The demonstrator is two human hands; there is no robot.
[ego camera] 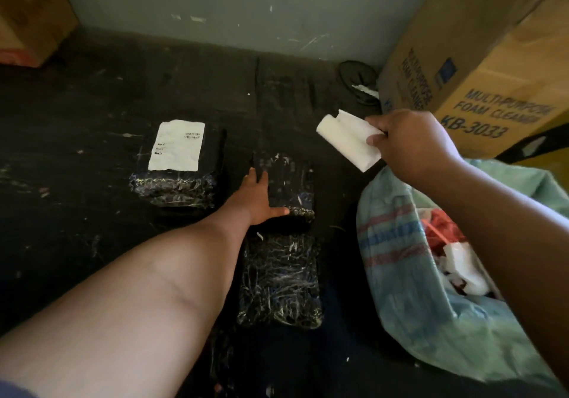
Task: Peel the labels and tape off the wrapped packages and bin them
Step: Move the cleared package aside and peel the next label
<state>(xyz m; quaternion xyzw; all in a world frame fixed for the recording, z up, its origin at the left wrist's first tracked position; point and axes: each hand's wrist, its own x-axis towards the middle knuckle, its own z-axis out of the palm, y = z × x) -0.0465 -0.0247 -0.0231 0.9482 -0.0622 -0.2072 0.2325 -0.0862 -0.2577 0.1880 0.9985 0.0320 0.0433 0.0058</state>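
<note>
Right hand (412, 145) pinches a curled peeled label (348, 137) just beyond the sack (415, 320); left hand (260, 200) lies open-fingered on the middle package (288, 187); best released fully over the sack's mouth.

The packages (281, 277) are wrapped in black plastic film, glossy and crinkled, catching light in thin streaks. One carries a matt white paper label (176, 144). The peeled label (348, 139) looks like soft, curling paper. The sack (431, 320) seems woven plastic, dull green with stripes. The floor (92, 114) is dark, rough and scuffed; the boxes (480, 68) are matt cardboard.
</note>
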